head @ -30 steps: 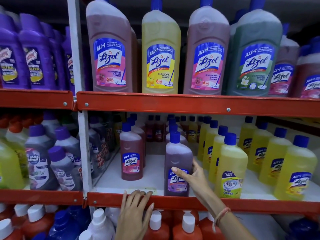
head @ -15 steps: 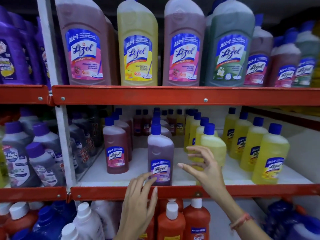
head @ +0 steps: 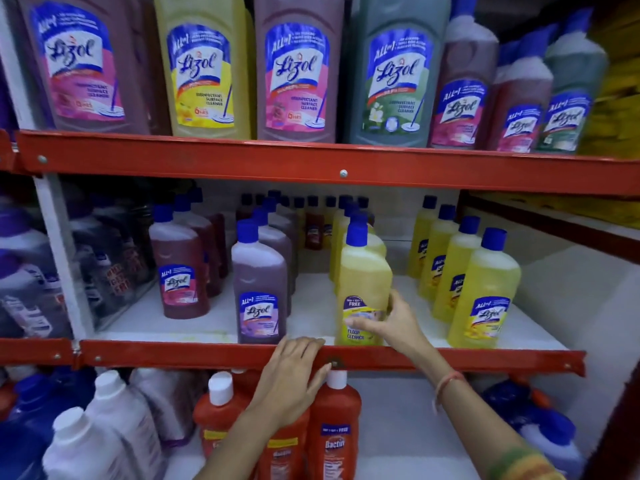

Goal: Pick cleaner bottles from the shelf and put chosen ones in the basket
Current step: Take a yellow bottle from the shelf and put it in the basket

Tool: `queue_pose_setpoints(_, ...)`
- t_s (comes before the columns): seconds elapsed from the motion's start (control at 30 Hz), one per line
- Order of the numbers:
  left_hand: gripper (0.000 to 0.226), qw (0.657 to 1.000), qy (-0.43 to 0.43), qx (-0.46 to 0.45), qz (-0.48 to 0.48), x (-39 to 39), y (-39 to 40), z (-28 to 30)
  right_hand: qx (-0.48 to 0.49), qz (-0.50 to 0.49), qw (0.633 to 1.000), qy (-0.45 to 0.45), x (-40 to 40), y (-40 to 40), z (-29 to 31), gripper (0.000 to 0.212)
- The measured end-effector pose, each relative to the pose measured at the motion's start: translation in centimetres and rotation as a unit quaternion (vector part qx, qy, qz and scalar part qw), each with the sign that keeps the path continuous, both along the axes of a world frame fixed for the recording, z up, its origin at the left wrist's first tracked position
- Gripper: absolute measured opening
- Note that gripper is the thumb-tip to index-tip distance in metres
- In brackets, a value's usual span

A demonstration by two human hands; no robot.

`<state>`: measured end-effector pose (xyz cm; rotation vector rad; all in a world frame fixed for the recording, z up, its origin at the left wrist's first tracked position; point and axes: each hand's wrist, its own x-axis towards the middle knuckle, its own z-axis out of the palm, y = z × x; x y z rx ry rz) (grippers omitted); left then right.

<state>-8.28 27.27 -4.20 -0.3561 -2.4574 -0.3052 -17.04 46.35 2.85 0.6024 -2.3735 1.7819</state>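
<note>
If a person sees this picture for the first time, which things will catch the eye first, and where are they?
First come the big cleaner bottles in pink, yellow and green standing in a row on the top shelf. Then the red shelf rail across the middle, where the left hand rests on its edge. Just above it, the right hand grips a yellow bottle at the front of the middle shelf.

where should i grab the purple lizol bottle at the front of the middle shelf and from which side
Grip the purple Lizol bottle around its broad body, just above the label, coming straight in from the open shelf front. It stands upright at the edge with clear gaps either side, so fingers should fit round. The narrow neck under the blue cap looks a weaker hold.
</note>
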Motion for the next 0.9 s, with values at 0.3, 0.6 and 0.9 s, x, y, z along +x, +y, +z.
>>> queue_pose_setpoints(0.3,0.050,0.998,-0.019,-0.039,0.038,0.3,0.4,-0.6,-0.069,-0.052,0.995,0.043,0.2,-1.2,-1.1,0.065)
queue_pose_setpoints(0.6,0.062,0.997,-0.019,-0.055,0.044,0.6,0.5,-0.4,0.027,-0.197,0.921,0.334,7.5,0.3,3.7,0.068)
queue_pose_setpoints(0.9,0.070,0.994,-0.055,-0.075,0.064,1.2,0.9,0.2,0.013,-0.201,0.883,0.424,13.5,0.8,5.5,0.068)
